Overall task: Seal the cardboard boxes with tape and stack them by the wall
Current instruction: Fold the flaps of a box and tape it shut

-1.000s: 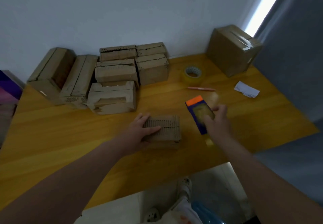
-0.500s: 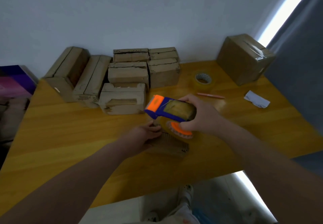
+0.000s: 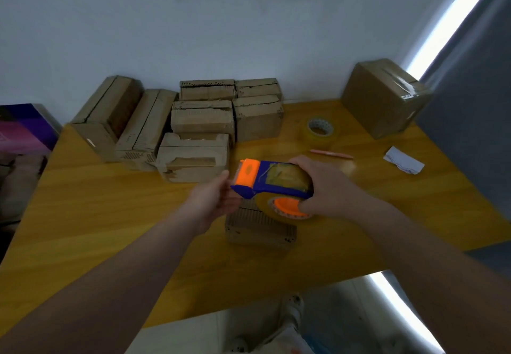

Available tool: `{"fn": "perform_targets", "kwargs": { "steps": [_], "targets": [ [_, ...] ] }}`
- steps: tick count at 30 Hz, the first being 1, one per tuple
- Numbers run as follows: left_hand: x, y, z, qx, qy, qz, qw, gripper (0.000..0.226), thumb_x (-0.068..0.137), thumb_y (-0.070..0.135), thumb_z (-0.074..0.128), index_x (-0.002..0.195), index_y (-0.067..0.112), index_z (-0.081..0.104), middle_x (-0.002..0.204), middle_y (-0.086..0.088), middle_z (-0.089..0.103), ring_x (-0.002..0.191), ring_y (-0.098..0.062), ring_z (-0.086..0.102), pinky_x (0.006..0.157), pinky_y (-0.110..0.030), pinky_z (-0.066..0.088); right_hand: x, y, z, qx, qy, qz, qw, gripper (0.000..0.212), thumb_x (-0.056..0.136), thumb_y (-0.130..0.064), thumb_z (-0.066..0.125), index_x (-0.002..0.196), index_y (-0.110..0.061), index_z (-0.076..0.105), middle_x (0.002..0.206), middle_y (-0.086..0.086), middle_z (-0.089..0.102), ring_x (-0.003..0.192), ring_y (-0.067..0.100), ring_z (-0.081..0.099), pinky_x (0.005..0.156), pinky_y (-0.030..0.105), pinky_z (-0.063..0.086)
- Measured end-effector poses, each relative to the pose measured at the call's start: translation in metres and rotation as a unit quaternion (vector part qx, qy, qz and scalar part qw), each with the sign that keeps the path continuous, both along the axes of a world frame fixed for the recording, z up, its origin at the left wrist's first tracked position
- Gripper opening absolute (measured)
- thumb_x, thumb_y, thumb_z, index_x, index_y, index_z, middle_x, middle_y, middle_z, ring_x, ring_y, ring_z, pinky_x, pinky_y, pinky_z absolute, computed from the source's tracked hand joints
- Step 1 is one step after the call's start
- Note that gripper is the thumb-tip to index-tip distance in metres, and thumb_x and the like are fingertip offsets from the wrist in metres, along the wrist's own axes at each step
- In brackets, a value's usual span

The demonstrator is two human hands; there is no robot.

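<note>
A small cardboard box (image 3: pixel 260 229) lies on the wooden table (image 3: pixel 110 215) near its front edge. Above it my right hand (image 3: pixel 326 187) grips a blue and orange tape dispenser (image 3: pixel 272 185) loaded with a clear tape roll. My left hand (image 3: pixel 213 198) is raised off the box, its fingers at the dispenser's orange front end; whether they pinch the tape end I cannot tell. Several cardboard boxes (image 3: pixel 201 121) are stacked and lined up against the white wall at the back.
A spare roll of tape (image 3: pixel 320 129), a pink pen (image 3: pixel 331 154) and a scrap of white paper (image 3: pixel 403 160) lie on the right of the table. A larger taped box (image 3: pixel 384 96) stands at the back right corner. A grey curtain hangs at right.
My right hand has lifted the dispenser from the table over the small box. My left hand has left the box top and risen to the dispenser's front end.
</note>
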State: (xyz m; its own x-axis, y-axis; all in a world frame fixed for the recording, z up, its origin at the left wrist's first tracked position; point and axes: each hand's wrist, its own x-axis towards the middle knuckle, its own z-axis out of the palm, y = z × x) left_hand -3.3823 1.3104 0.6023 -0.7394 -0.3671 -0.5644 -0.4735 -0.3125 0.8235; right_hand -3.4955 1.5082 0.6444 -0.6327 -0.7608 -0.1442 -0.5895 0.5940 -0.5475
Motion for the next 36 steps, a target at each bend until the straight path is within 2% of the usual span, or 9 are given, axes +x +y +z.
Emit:
{"fn": "perform_targets", "kwargs": {
  "steps": [2,6,12,15,20,24,27,32,36],
  "targets": [
    [-0.002,-0.002,0.007,0.095,0.003,0.001,0.995,0.036,0.100,0.034,0.044,0.096,0.005,0.065,0.083,-0.014,0.068,0.078,-0.022,0.066,0.076,-0.035,0.053,0.002,0.001,0.000,-0.010,0.000,0.002,1.000,0.073,0.071,-0.028,0.083,0.132,-0.027,0.042,0.117,-0.002,0.054,0.101,0.011,0.055,0.074,0.020,0.051],
    [-0.002,-0.002,0.007,0.126,0.002,0.017,0.992,0.019,0.097,0.018,0.049,0.094,0.008,0.065,0.066,-0.006,0.067,0.058,-0.012,0.064,0.067,-0.029,0.050,0.002,0.004,-0.001,-0.038,-0.004,0.007,0.999,0.071,0.071,-0.029,0.084,0.129,-0.027,0.045,0.116,-0.005,0.055,0.098,0.006,0.055,0.070,0.013,0.047],
    [-0.003,-0.004,0.003,0.144,-0.020,-0.005,0.989,0.019,0.097,0.018,0.048,0.094,0.007,0.064,0.073,-0.008,0.068,0.065,-0.014,0.065,0.067,-0.030,0.049,0.002,0.005,-0.009,-0.058,0.003,0.017,0.998,0.071,0.070,-0.030,0.085,0.129,-0.027,0.046,0.119,-0.005,0.055,0.104,0.009,0.055,0.079,0.022,0.052],
    [-0.004,0.001,0.002,0.160,-0.038,-0.040,0.986,0.020,0.097,0.015,0.047,0.097,0.005,0.064,0.078,-0.011,0.071,0.080,-0.019,0.066,0.068,-0.032,0.051,0.002,0.007,-0.009,-0.060,-0.004,0.015,0.998,0.073,0.069,-0.028,0.086,0.130,-0.027,0.045,0.119,-0.005,0.054,0.103,0.008,0.054,0.074,0.014,0.048],
    [-0.007,0.009,0.000,0.197,-0.041,-0.042,0.979,0.004,0.082,0.004,0.057,0.084,0.005,0.060,0.063,-0.008,0.066,0.068,-0.018,0.064,0.070,-0.031,0.056,0.001,0.014,-0.006,-0.087,-0.055,0.011,0.995,0.070,0.071,-0.017,0.084,0.126,-0.030,0.044,0.115,-0.010,0.051,0.100,0.004,0.054,0.070,0.010,0.049],
    [-0.012,0.015,-0.003,0.222,-0.050,-0.054,0.972,0.021,0.063,0.005,0.065,0.082,0.008,0.057,0.063,-0.007,0.063,0.056,-0.014,0.063,0.055,-0.024,0.056,0.002,0.020,-0.001,-0.116,-0.112,-0.002,0.987,0.067,0.072,-0.011,0.082,0.119,-0.033,0.041,0.108,-0.020,0.047,0.096,-0.007,0.054,0.070,0.008,0.049],
    [-0.015,0.016,-0.004,0.230,-0.049,-0.058,0.970,0.023,0.065,0.004,0.067,0.085,0.009,0.057,0.067,-0.007,0.064,0.059,-0.014,0.063,0.054,-0.023,0.055,0.001,0.022,-0.002,-0.127,-0.132,-0.007,0.983,0.067,0.072,-0.010,0.083,0.119,-0.034,0.042,0.109,-0.020,0.047,0.096,-0.015,0.052,0.070,0.007,0.049],
    [-0.017,0.019,-0.006,0.203,-0.041,-0.055,0.977,0.012,0.083,-0.004,0.057,0.086,0.008,0.056,0.063,-0.006,0.063,0.057,-0.013,0.062,0.053,-0.022,0.055,-0.002,0.025,-0.003,-0.131,-0.144,-0.013,0.981,0.069,0.071,-0.005,0.081,0.117,-0.037,0.042,0.110,-0.019,0.048,0.098,0.000,0.055,0.070,0.011,0.051],
    [-0.016,0.021,-0.010,0.209,-0.003,-0.035,0.977,0.010,0.088,-0.003,0.055,0.091,0.006,0.059,0.069,-0.008,0.066,0.067,-0.015,0.065,0.058,-0.025,0.057,-0.006,0.027,-0.005,-0.134,-0.159,-0.028,0.978,0.073,0.072,0.002,0.077,0.116,-0.042,0.040,0.111,-0.017,0.047,0.099,0.006,0.055,0.072,0.019,0.054]
  ]
}}
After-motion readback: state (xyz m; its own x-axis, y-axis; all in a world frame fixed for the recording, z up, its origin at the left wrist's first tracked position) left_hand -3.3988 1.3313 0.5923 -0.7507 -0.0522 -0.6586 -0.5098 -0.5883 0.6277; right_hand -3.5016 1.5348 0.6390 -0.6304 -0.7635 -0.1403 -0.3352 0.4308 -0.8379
